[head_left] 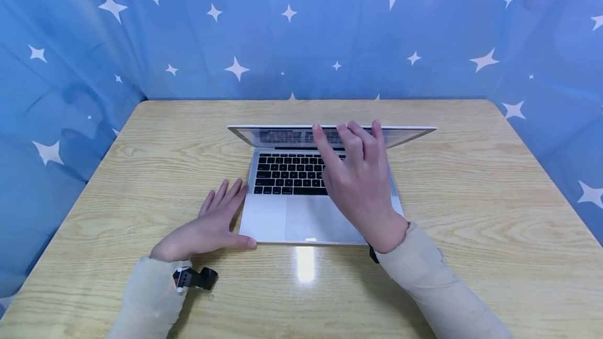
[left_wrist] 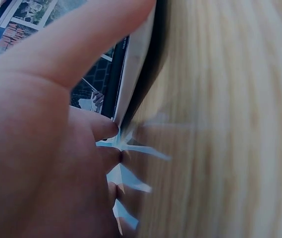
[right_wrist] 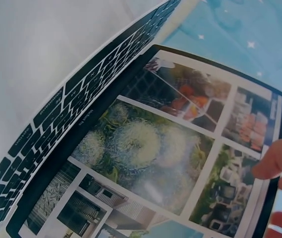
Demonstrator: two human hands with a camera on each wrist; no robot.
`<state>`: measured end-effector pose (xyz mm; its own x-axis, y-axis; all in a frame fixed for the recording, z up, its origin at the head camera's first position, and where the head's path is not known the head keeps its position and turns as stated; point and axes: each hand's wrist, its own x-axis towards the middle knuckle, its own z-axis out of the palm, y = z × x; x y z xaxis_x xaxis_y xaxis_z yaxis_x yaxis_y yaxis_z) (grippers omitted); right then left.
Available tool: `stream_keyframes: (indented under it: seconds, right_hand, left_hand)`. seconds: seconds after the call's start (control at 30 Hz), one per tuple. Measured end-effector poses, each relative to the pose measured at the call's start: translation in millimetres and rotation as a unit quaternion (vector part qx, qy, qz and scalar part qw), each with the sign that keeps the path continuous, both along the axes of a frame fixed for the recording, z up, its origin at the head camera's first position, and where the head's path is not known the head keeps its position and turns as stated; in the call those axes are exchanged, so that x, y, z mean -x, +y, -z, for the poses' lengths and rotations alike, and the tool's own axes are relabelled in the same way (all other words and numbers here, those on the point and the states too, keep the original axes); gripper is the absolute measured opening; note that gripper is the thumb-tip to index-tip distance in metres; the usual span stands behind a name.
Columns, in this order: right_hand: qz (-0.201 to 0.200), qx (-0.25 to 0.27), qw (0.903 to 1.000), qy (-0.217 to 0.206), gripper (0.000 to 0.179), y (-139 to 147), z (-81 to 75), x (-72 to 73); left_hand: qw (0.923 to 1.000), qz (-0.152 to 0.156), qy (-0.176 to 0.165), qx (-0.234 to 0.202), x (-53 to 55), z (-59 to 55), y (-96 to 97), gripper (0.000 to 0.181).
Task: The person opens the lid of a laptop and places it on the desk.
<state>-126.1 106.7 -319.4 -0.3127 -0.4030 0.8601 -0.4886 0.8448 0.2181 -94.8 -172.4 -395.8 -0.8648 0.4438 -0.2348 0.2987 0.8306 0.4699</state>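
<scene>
An open silver laptop (head_left: 264,216) lies on the table, its screen (right_wrist: 141,148) tilted up and lit with a collage of pictures. The right hand (head_left: 360,187) reaches over the keyboard (head_left: 287,174) and grips the screen's top edge, a digit against the display side and other fingers at the rim. Beside the laptop's left side rests the left hand (head_left: 207,232), its fingers spread and fairly straight. Its thumb touches the front left corner; the left wrist view shows the other fingers along the side edge. The right forearm hides part of the palm rest.
A wood-grain table (head_left: 471,198) extends on both sides of the laptop. Behind and beside it hangs a blue curtain (head_left: 311,30) with white stars. A dark wrist camera (head_left: 195,278) sits on the left sleeve.
</scene>
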Motion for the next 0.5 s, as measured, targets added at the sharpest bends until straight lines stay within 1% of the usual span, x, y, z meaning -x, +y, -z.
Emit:
stream_keyframes:
  seconds: [0.23,0.5]
  right_hand:
    - [0.01,0.004,0.9998,-0.015,0.063,-0.3,2.0,2.0]
    - [0.018,-0.008,0.9992,-0.036,0.062,0.2,-2.3,8.5]
  left_hand:
    - [1.0,-0.001,-0.003,0.002,-0.7,0.3,1.1,0.115]
    - [1.0,-0.004,0.0,0.004,0.6,0.2,0.5,0.115]
